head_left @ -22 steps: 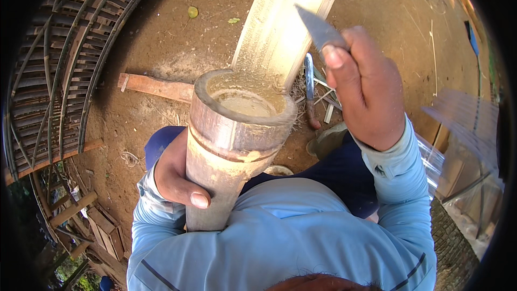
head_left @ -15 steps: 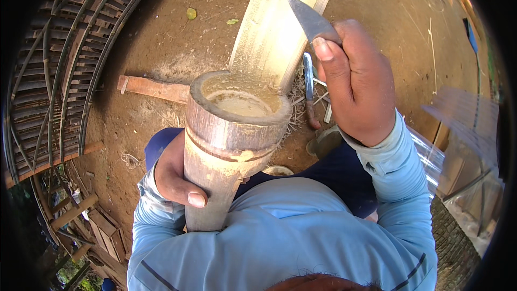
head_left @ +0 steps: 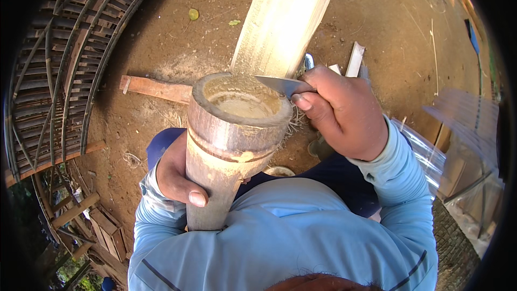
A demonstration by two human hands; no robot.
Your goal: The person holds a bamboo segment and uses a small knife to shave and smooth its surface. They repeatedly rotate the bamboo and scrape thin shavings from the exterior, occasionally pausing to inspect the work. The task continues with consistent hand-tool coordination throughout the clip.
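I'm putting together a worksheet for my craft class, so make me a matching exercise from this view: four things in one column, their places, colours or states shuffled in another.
1. left hand
2. right hand
3. yellow leaf
4. shirt

A. light blue
B. gripping the knife
C. lying on the ground
D. holding the bamboo piece

Pairs: 1-D, 2-B, 3-C, 4-A

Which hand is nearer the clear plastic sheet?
Right. The right hand is left of the sheet, holding the knife; the left hand is farther left, gripping the bamboo tube.
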